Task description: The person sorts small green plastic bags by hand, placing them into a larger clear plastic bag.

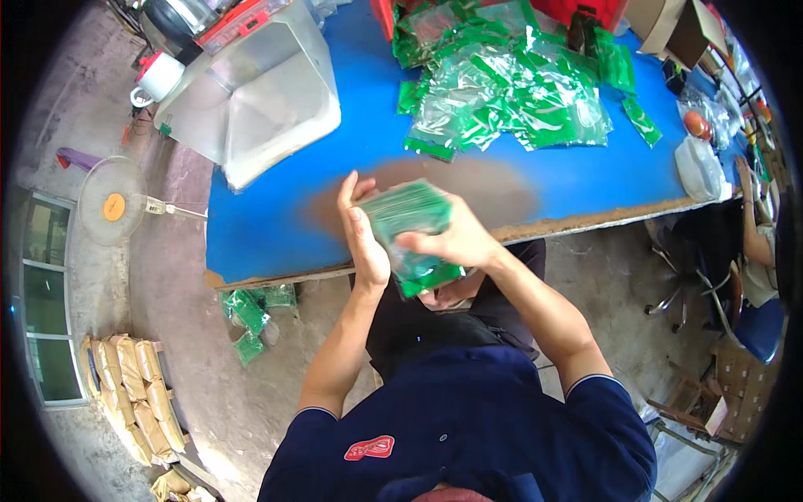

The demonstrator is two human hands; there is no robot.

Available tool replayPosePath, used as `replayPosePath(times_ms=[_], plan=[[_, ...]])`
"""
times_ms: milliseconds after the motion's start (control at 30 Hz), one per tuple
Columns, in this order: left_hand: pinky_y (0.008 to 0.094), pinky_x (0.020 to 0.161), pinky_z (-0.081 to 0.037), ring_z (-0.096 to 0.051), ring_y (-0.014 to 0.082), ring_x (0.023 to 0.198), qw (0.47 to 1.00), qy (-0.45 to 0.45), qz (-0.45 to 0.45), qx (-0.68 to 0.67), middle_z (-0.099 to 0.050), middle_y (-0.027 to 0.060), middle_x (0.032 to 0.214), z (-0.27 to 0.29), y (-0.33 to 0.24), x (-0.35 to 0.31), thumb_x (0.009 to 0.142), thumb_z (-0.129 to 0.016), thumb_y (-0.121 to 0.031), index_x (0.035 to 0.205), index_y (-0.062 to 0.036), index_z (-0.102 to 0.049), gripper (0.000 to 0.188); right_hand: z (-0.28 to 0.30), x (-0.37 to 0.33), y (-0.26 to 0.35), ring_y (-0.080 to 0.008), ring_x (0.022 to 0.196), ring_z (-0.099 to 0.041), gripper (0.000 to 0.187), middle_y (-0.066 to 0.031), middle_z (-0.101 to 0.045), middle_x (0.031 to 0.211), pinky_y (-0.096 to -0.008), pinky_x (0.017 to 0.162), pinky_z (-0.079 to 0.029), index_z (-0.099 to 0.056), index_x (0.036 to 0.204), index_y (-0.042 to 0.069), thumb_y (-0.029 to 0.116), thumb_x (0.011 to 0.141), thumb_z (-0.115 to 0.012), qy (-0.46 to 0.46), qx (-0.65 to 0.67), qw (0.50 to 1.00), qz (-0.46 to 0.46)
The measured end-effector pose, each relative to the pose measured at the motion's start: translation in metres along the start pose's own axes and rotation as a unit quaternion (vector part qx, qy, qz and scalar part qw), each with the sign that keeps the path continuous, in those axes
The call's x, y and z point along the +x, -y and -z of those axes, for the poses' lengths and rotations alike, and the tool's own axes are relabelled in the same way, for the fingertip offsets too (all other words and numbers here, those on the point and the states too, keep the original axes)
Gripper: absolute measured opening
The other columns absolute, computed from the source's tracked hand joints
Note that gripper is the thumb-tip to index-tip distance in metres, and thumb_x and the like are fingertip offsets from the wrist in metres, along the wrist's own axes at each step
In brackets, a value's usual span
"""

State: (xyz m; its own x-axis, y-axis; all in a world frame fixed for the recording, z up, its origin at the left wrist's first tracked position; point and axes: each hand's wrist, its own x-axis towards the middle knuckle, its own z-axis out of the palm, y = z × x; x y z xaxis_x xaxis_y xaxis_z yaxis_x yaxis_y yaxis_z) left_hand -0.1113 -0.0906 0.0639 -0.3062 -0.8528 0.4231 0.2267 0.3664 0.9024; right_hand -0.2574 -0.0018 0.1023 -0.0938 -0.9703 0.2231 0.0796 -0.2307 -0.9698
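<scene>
Above the front edge of the blue table, a thick stack of green and clear plastic packets (408, 209) is held tilted, slightly blurred by motion. My right hand (462, 238) grips the stack from its right side, thumb across the near face; its other fingers are mostly hidden. Along the stack's left edge stands my left hand (362, 238), palm toward the packets and fingers stretched upward. Whether its palm presses on the stack is hard to tell. Beyond the hands lies a large heap of similar green packets (510, 84), with a single packet (641, 121) to its right.
A clear plastic bin (284, 105) lies tipped at the table's left, near a white mug (159, 77). Red containers (585, 12) stand behind the heap. Packets (245, 309) lie on the floor at left, near a fan (113, 205). Another person (759, 243) sits at right.
</scene>
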Motion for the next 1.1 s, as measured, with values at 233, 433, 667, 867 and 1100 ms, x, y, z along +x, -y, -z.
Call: replayPosePath(times_ms=[233, 433, 667, 867, 1100], plan=[[0.0346, 0.072, -0.054, -0.068, 0.0182, 0.077, 0.903, -0.086, -0.039, 0.419, -0.073, 0.0077, 0.083, 0.147, 0.094, 0.215, 0.085, -0.080, -0.034, 0.093, -0.0046, -0.075, 0.031, 0.104, -0.047, -0.061, -0.0293, 0.112, -0.066, 0.058, -0.0122, -0.066, 0.126, -0.0441, 0.096, -0.054, -0.052, 0.138, 0.002, 0.033, 0.090, -0.066, -0.296, 0.412, 0.859, -0.071], [0.0323, 0.063, -0.053, -0.070, 0.0170, 0.066, 0.876, -0.012, 0.159, 0.456, -0.074, 0.0070, 0.073, 0.225, 0.143, 0.271, 0.085, -0.079, -0.034, 0.084, -0.0074, -0.078, 0.026, 0.093, -0.053, -0.080, -0.0284, 0.111, -0.066, 0.062, -0.0119, -0.066, 0.127, -0.0449, 0.097, -0.054, -0.053, 0.138, 0.004, 0.034, 0.088, -0.069, -0.333, 0.397, 0.853, -0.054], [0.0316, 0.060, -0.051, -0.068, 0.0165, 0.063, 0.913, 0.023, 0.173, 0.368, -0.075, 0.0076, 0.073, 0.227, 0.139, 0.296, 0.091, -0.072, -0.032, 0.083, -0.0016, -0.077, 0.032, 0.099, -0.046, -0.068, -0.0288, 0.109, -0.067, 0.063, -0.0128, -0.066, 0.126, -0.0453, 0.095, -0.055, -0.053, 0.138, 0.003, 0.038, 0.088, -0.069, -0.304, 0.391, 0.864, -0.085], [0.0374, 0.061, -0.050, -0.067, 0.0216, 0.061, 0.839, 0.027, 0.127, 0.529, -0.073, 0.0116, 0.072, 0.197, 0.072, 0.238, 0.088, -0.075, -0.036, 0.084, -0.0031, -0.077, 0.033, 0.103, -0.038, -0.074, -0.0289, 0.110, -0.067, 0.055, -0.0138, -0.066, 0.127, -0.0438, 0.095, -0.055, -0.053, 0.137, 0.002, 0.033, 0.093, -0.063, -0.319, 0.397, 0.859, -0.052], [0.0374, 0.068, -0.051, -0.066, 0.0252, 0.074, 0.840, 0.158, 0.014, 0.520, -0.069, 0.0110, 0.086, 0.142, 0.015, 0.084, 0.081, -0.082, -0.031, 0.088, -0.0030, -0.073, 0.030, 0.105, -0.039, -0.065, -0.0254, 0.103, -0.069, 0.050, -0.0114, -0.069, 0.119, -0.0412, 0.092, -0.057, -0.056, 0.132, 0.002, 0.031, 0.093, -0.065, -0.276, 0.403, 0.872, -0.042]])
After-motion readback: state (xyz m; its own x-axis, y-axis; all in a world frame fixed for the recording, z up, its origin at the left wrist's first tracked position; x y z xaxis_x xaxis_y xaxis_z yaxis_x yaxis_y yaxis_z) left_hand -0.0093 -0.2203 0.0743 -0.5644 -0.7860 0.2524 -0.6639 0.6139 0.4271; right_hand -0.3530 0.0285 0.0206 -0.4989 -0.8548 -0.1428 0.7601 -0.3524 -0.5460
